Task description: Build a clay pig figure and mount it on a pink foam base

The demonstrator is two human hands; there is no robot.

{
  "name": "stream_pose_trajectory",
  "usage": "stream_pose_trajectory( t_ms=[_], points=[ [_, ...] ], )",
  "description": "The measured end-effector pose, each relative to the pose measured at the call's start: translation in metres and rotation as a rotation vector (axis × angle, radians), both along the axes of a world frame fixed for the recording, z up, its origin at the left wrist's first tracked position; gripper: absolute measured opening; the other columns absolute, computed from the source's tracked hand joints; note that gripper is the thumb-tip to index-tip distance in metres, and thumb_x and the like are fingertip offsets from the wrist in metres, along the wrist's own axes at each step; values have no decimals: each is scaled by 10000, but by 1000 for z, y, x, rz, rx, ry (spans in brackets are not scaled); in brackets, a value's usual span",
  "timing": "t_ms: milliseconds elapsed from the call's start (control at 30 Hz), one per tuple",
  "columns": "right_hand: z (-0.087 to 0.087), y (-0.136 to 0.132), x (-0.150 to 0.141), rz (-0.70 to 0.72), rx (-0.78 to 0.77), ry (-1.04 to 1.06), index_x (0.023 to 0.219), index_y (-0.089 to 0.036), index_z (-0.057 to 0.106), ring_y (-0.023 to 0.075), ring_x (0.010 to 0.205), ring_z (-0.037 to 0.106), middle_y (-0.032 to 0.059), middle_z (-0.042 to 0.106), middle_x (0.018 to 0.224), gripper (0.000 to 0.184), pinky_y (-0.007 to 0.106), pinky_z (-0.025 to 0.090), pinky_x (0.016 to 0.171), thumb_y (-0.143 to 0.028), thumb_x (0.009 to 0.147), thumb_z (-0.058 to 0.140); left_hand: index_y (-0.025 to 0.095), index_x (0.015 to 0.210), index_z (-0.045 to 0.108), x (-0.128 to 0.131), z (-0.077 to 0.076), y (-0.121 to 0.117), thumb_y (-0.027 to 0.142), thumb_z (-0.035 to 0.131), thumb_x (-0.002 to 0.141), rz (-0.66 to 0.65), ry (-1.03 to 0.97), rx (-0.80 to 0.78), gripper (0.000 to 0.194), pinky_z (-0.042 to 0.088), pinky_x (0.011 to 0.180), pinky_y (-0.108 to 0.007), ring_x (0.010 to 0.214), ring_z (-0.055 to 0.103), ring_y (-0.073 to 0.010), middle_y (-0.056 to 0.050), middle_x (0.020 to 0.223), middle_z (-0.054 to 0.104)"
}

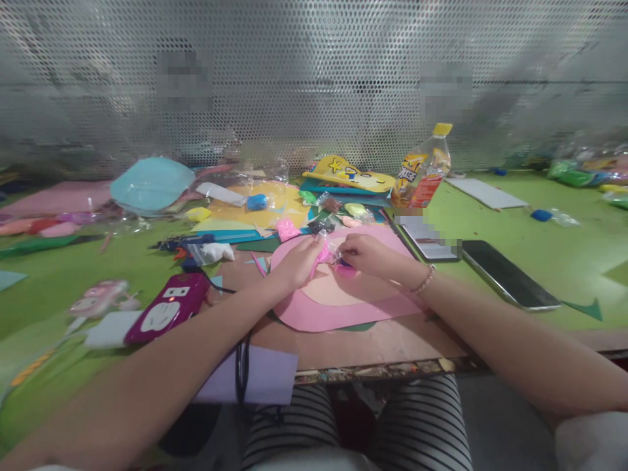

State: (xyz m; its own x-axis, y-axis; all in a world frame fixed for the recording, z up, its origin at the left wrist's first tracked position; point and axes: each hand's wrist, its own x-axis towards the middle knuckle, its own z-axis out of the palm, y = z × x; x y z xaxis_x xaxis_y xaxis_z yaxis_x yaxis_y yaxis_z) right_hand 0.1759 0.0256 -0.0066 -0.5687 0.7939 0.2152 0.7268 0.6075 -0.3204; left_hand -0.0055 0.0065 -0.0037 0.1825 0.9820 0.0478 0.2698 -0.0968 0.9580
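My left hand (298, 263) is closed around a small clear bag of pink clay (324, 252), above a rounded pink paper cutout (314, 317). Close beside it, my right hand (366, 256) is pinched at the edge of the clear plastic. Its fingertips partly hide a small pink and dark blue piece (346, 270) lying on the peach paper layer (356, 293) of the cutout. Another pink clay lump (287, 229) sits just behind my left hand.
Behind the cutout are a yellow decorated paper shape (348, 173) and an upright bottle (422, 171). Two phones, one lit (429, 237) and one dark (507, 273), lie to the right. A magenta power strip (169, 307) and black cable (242, 369) are at the left.
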Motion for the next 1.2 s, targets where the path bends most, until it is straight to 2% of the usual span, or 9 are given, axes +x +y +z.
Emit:
stream_pose_trajectory(
  t_ms=[133, 200, 300, 533, 633, 800, 967, 1067, 1200],
  points=[
    [6, 0, 3, -73, 60, 165, 855, -162, 686, 148, 789, 576, 57, 660, 843, 237, 258, 422, 720, -103, 825, 459, 207, 701, 450, 0, 1, 0, 440, 464, 842, -12, -108, -99, 273, 453, 568, -236, 585, 517, -129, 25, 605, 482],
    [10, -2, 4, -76, 156, 279, 932, -163, 671, 155, 822, 576, 63, 649, 872, 245, 275, 431, 741, -127, 850, 443, 202, 709, 452, -1, 1, 1, 429, 477, 841, 25, -102, -60, 264, 445, 583, -239, 596, 520, -125, 21, 631, 495],
    [17, -7, 5, 28, 252, 389, 983, -161, 644, 160, 842, 561, 73, 621, 881, 238, 292, 438, 750, -164, 878, 431, 196, 715, 467, -1, 2, 1, 388, 486, 845, 35, -7, 66, 233, 416, 581, -230, 625, 520, -121, 15, 677, 513],
    [20, -12, 1, 203, 127, 394, 935, -194, 616, 139, 809, 554, 41, 615, 860, 177, 283, 450, 722, -181, 888, 446, 200, 720, 407, 2, 4, -4, 368, 435, 884, -99, -34, 35, 236, 307, 466, -202, 461, 398, -70, 58, 560, 403],
    [19, -14, -1, 165, 107, 443, 950, -185, 589, 122, 743, 536, 34, 572, 841, 132, 256, 459, 654, -192, 864, 488, 203, 727, 392, 1, 3, -3, 381, 425, 890, -116, -52, 66, 243, 278, 448, -201, 444, 375, -63, 69, 551, 368],
    [13, -15, -4, 134, -14, 565, 1124, -201, 478, 122, 818, 550, 67, 512, 1041, 314, 244, 503, 640, -251, 824, 554, 207, 726, 378, 0, 4, -4, 389, 405, 894, -122, -55, 120, 249, 267, 444, -211, 440, 355, -66, 75, 537, 336],
    [8, -13, -6, 97, -50, 638, 1055, -189, 517, 105, 706, 556, 4, 552, 814, 253, 228, 487, 595, -200, 806, 561, 201, 726, 394, 0, 4, -5, 360, 450, 871, -146, -2, 145, 223, 260, 448, -215, 454, 334, -63, 73, 554, 339],
    [11, -15, -7, 92, -23, 693, 1053, -188, 543, 111, 736, 573, 13, 589, 826, 252, 240, 488, 632, -152, 803, 532, 206, 733, 379, 1, 4, -5, 362, 436, 876, -119, -72, 107, 219, 243, 431, -215, 434, 315, -58, 78, 557, 319],
    [17, -17, -7, 64, -84, 728, 899, -165, 583, 105, 703, 567, 21, 616, 803, 122, 246, 472, 629, -141, 801, 513, 207, 725, 372, 2, 5, -6, 357, 413, 889, -115, -87, 97, 226, 252, 432, -216, 429, 336, -56, 75, 560, 331]
  ],
)
